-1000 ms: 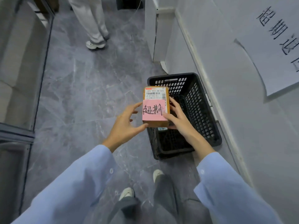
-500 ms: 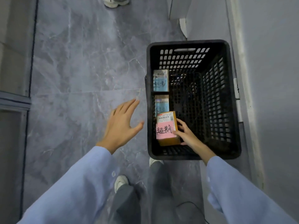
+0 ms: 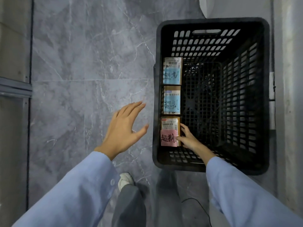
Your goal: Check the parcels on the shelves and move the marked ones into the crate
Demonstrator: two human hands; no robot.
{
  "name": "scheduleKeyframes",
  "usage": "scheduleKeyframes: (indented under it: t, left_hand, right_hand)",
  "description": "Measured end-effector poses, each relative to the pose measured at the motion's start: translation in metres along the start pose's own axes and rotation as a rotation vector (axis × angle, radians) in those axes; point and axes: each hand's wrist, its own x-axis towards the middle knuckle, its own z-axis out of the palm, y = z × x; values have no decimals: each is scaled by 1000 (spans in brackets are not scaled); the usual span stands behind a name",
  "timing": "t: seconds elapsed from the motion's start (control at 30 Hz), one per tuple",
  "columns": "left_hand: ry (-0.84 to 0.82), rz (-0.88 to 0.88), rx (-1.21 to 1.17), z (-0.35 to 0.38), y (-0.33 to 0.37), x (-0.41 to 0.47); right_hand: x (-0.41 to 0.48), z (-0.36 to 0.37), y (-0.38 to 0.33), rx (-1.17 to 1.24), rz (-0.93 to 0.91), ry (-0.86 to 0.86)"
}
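1. Crate (image 3: pixel 211 167): black, on floor (image 3: pixel 82 63).
2. Pink parcel (image 3: pixel 168 133): inside, against left wall, near corner; right grip (image 3: pixel 188 140) curled on its right edge.
3. Left grip (image 3: pixel 124 130): fingers spread, empty, just left of the rim.

pink-noted parcel (image 3: pixel 169 131) flat in black crate (image 3: pixel 211 166); near-left corner

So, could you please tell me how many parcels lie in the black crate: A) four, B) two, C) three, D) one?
C: the far blue-note parcel, the middle blue-note parcel and the pink-note parcel, held by the right hand, line the left wall of the crate.
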Motion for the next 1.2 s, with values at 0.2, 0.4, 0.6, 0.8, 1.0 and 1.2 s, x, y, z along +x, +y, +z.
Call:
scheduleKeyframes:
  t: [0.2,0.4,0.6,0.8,1.0,1.2]
  left_hand:
    - [-1,-85,21,-10,-7,-13]
    - [72,-196,63,-55,-6,-42]
    - [248,-341,78,-142,-21,-111]
    - [495,-535,138,-244,-65,-239]
    - [735,-732,175,-324,-111,-422]
    - [912,-915,252,-371,-140,-619]
  right_hand:
    - [-20,-4,-17,-264,-95,144]
    - [-73,-1,-96,-543,-352,261]
    - [-145,65,-204,-775,-694,287]
    - [-232,214,-292,-989,-975,164]
    - [-352,402,-329,-1157,-1293,-14]
    - [-490,580,-314,-1242,-1543,-208]
